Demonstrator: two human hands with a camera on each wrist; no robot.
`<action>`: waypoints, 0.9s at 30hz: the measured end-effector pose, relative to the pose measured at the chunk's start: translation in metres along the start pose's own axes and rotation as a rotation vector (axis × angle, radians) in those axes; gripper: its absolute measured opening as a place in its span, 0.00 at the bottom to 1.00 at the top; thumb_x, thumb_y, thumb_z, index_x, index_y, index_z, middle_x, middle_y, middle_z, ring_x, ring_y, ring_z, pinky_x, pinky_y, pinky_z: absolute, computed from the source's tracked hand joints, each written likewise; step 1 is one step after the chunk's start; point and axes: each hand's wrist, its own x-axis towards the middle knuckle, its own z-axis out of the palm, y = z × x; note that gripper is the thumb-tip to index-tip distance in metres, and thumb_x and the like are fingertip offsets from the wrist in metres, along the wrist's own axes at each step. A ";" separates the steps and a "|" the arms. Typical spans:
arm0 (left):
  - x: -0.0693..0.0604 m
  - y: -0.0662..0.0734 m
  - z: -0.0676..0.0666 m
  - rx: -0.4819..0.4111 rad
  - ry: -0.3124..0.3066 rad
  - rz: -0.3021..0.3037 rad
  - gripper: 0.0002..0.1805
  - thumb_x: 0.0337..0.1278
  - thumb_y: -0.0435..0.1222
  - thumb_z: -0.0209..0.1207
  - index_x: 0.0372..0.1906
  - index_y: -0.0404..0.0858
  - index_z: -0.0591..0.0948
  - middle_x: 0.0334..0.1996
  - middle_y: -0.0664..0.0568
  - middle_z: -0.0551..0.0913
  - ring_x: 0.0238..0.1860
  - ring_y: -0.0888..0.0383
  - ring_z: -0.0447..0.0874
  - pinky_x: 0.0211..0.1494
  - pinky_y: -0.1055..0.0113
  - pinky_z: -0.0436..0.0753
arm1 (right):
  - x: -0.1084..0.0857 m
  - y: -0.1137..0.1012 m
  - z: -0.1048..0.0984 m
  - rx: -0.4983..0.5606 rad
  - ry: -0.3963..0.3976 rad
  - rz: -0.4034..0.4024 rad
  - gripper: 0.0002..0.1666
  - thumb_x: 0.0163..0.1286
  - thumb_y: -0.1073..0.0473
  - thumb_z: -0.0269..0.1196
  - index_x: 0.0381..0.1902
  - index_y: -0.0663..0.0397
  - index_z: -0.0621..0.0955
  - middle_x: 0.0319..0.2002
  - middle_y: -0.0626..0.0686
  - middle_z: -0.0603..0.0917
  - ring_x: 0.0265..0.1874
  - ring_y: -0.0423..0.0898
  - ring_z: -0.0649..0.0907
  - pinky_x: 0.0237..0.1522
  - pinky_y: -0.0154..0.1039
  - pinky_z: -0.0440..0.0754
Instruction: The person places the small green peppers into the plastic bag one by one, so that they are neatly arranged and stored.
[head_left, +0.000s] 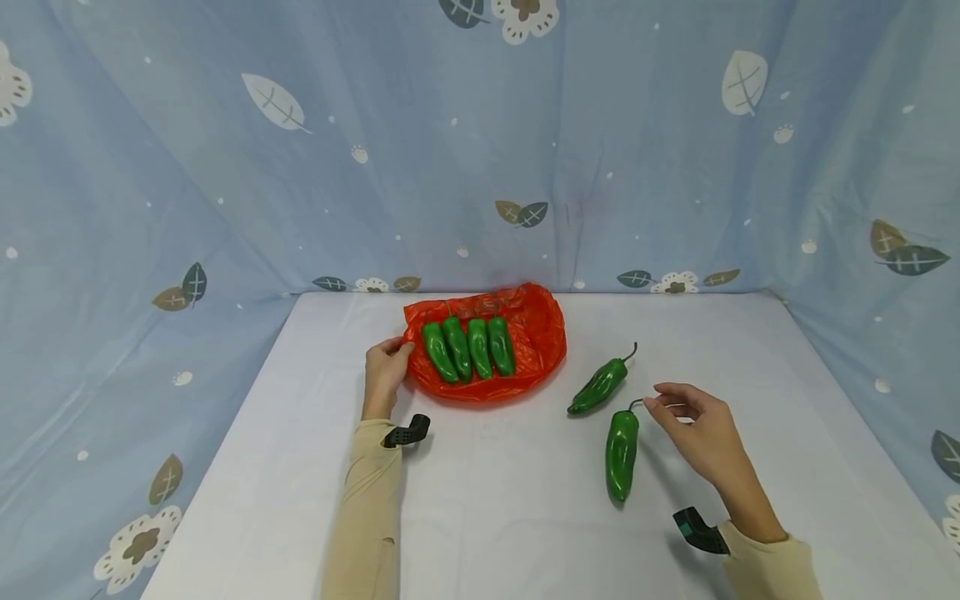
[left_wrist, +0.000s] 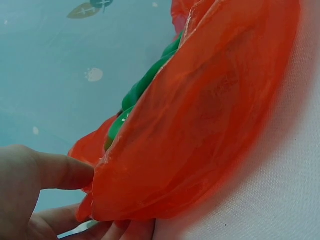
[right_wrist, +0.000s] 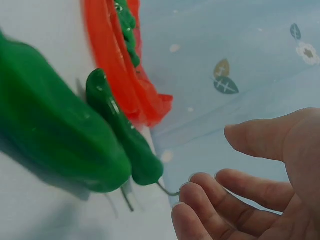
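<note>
Several green chili peppers (head_left: 478,348) lie side by side in a red plastic bag (head_left: 552,323) at the back of the table. My left hand (head_left: 385,377) holds the bag's left edge; in the left wrist view its thumb (left_wrist: 65,172) is on the near side of the red film (left_wrist: 200,125), other fingers below. Two more green chili peppers lie right of the bag: one slanted (head_left: 600,386), one nearer (head_left: 622,457). At the nearer pepper's stem is my right hand (head_left: 701,429). In the right wrist view its thumb (right_wrist: 260,137) and fingers stand apart with nothing between them.
A white cloth (head_left: 480,517) covers the table. Behind it and at both sides hangs a blue curtain (head_left: 420,167) with leaf and flower prints. A small black camera (head_left: 407,431) sits on the left wrist, another black camera (head_left: 700,530) on the right.
</note>
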 end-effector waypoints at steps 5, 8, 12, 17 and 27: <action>0.000 -0.001 0.002 0.003 -0.007 0.007 0.27 0.74 0.39 0.54 0.71 0.31 0.73 0.71 0.37 0.74 0.67 0.46 0.74 0.72 0.55 0.75 | -0.006 0.012 0.002 0.016 0.000 0.023 0.29 0.75 0.45 0.64 0.62 0.61 0.81 0.51 0.61 0.86 0.40 0.24 0.77 0.36 0.28 0.81; 0.000 -0.002 0.002 0.000 -0.015 0.009 0.27 0.74 0.39 0.53 0.72 0.31 0.73 0.71 0.37 0.73 0.68 0.46 0.73 0.72 0.55 0.75 | -0.009 0.015 0.006 0.026 -0.013 0.044 0.29 0.75 0.46 0.64 0.63 0.62 0.80 0.51 0.62 0.86 0.43 0.33 0.82 0.34 0.30 0.83; 0.000 -0.002 0.000 -0.002 -0.008 0.002 0.27 0.74 0.39 0.54 0.72 0.31 0.73 0.71 0.37 0.73 0.68 0.46 0.73 0.72 0.54 0.75 | -0.013 0.018 0.014 0.034 -0.056 0.075 0.29 0.75 0.48 0.64 0.64 0.63 0.79 0.51 0.62 0.86 0.48 0.52 0.85 0.33 0.31 0.84; 0.000 -0.002 -0.001 0.015 -0.013 -0.007 0.27 0.75 0.40 0.53 0.72 0.32 0.73 0.71 0.38 0.73 0.67 0.46 0.74 0.71 0.54 0.76 | -0.016 0.022 0.022 0.035 -0.103 0.110 0.30 0.74 0.49 0.65 0.64 0.64 0.78 0.50 0.61 0.86 0.47 0.53 0.85 0.33 0.32 0.83; -0.002 0.000 -0.001 0.032 -0.013 -0.017 0.27 0.76 0.40 0.52 0.73 0.31 0.72 0.71 0.37 0.73 0.67 0.45 0.73 0.73 0.53 0.76 | -0.018 0.023 0.026 0.031 -0.197 0.155 0.37 0.73 0.44 0.66 0.67 0.67 0.76 0.51 0.61 0.87 0.45 0.47 0.87 0.32 0.33 0.83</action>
